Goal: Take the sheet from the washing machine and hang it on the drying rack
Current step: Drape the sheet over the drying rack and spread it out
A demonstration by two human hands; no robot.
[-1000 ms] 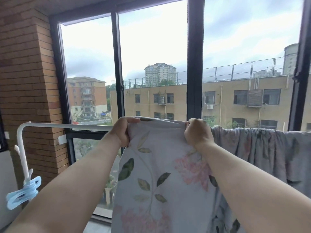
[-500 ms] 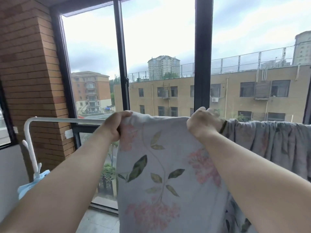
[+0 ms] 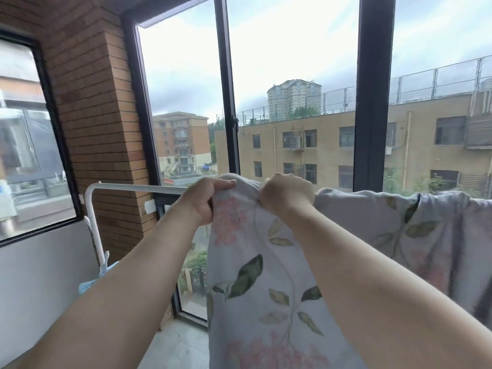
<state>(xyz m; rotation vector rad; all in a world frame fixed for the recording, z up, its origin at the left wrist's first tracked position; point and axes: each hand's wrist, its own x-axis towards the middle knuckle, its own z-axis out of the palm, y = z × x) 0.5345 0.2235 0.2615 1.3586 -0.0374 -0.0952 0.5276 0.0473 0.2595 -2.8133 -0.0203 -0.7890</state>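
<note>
Two hands gripping the sheet's [image 3: 266, 283] top edge close together, left hand [image 3: 205, 199] and right hand [image 3: 287, 194] both curled tight on cloth, sheet draped over the white drying rack [image 3: 127, 187] rail, window [image 3: 287, 89] behind

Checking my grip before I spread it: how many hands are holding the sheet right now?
2. The left hand grips the top edge of the sheet by the bare white rack bar; the right hand grips it close beside, toward the draped part.
</note>
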